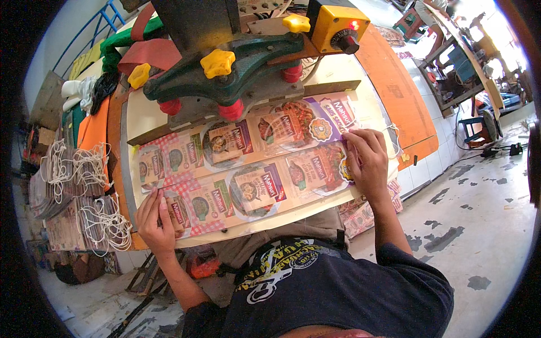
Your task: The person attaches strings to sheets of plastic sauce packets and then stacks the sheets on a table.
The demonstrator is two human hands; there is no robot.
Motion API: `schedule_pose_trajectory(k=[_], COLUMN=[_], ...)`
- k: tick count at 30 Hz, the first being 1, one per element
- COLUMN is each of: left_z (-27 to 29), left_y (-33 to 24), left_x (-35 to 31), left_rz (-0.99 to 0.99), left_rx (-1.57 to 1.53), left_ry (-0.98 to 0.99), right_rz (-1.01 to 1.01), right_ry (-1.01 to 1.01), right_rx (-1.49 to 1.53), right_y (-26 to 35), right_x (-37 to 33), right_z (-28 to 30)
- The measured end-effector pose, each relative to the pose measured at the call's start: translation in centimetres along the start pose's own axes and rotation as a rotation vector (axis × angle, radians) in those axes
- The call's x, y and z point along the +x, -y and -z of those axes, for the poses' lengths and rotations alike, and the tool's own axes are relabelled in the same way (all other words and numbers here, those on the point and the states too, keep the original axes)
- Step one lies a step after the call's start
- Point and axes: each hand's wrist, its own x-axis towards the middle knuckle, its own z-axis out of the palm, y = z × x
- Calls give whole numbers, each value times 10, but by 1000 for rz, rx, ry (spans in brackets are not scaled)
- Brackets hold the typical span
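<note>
A long printed plastic packaging sheet [265,188], with pictures of food, lies on the pale bed of a press, spanning between my hands. My left hand [155,222] has its fingers closed at the sheet's left end. At the right end, my right hand [367,160] pinches the sheet's edge, with thumb and fingertips bent over it. A second, similar printed panel [242,135] runs along the far side, against a metal bar [248,112]; whether the two are joined I cannot tell.
Above the bed stands a dark green press head [225,73] with yellow star knobs and red feet. A yellow control box [338,28] with a lit red lamp sits at its right. Stacked printed bundles with white cords [81,191] are at the left. An orange tabletop [394,90] extends right.
</note>
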Motion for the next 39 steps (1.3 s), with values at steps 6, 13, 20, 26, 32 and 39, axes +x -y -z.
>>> schedule_pose_trajectory(k=[6, 13, 20, 26, 32, 39], left_z=[0, 1, 1, 2, 1, 16], left_y=[0, 1, 0, -1, 4, 1], left_x=[0, 0, -1, 0, 0, 28], left_rz=[2, 18, 21, 21, 57, 151], left_rx=[-1, -12, -19, -33, -81, -120], left_ry=[6, 18, 23, 13, 5, 141], right_rz=[-7, -2, -1, -4, -31, -39], right_ry=[-1, -5, -6, 0, 27, 76], right_rx=[3, -1, 7, 17, 98, 55], right_y=[0, 1, 0, -1, 0, -8], right_x=[0, 0, 0, 0, 9, 36], right_z=[-1, -1, -1, 0, 9, 16])
